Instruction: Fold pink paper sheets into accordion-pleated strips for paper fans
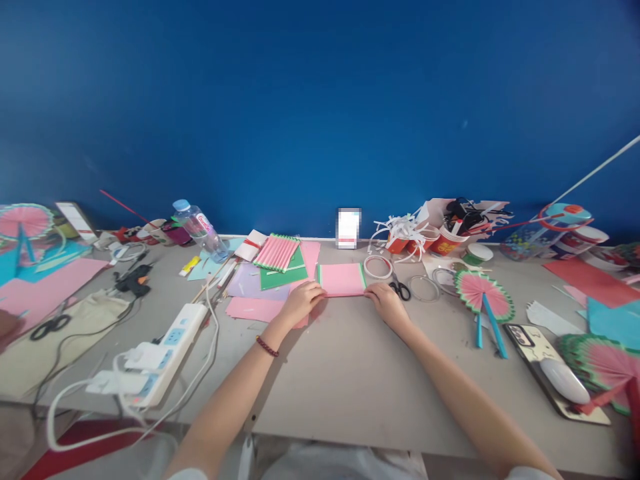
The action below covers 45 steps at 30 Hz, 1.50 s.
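Note:
A pink sheet of paper with green side edges (342, 279) lies in front of me, its near edge folded over in a narrow strip. My left hand (303, 301) pinches the near left corner, and my right hand (389, 305) pinches the near right corner. Both hands' fingers are closed on the paper. Left of it, a pleated pink and green paper piece (278, 253) rests on a green sheet (285, 277) and pink sheets. Black scissors (400, 288) lie just beyond my right hand, close to a roll of tape (378, 267).
On the left are a power strip (173, 353) with white cables, a water bottle (203, 230) and a glue gun (133, 280). Cups of paper strips (400, 233) stand at the back. A finished paper fan (484, 297) and a phone with a mouse (563, 380) lie on the right.

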Each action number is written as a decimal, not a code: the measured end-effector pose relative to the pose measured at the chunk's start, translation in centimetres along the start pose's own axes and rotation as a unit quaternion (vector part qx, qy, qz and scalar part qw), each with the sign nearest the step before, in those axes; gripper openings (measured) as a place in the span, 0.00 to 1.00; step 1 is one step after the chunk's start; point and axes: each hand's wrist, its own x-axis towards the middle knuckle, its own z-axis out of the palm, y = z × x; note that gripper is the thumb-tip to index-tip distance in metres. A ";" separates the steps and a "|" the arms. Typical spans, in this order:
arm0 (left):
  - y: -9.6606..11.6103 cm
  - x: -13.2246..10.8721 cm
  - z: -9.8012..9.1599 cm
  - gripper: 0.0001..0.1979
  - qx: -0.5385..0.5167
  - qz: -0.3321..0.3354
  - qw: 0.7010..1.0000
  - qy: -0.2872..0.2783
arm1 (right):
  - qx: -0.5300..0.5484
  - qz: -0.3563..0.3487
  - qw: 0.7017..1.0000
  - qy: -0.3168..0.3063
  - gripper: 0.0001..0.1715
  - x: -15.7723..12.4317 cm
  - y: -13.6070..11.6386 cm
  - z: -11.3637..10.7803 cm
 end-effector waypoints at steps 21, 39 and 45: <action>0.2 0.1 0.2 0.09 0.058 -0.014 0.997 0.058 | -0.039 0.020 0.999 0.021 0.11 -0.1 -0.9 0.0; 0.7 0.5 1.8 0.21 -0.365 -0.277 0.856 0.237 | -0.080 -0.210 0.974 -0.028 0.11 -1.7 -7.6 0.8; 1.8 0.6 1.6 0.26 -0.395 -0.280 0.847 0.218 | 0.044 -0.173 0.984 -0.025 0.11 -1.9 -8.5 0.8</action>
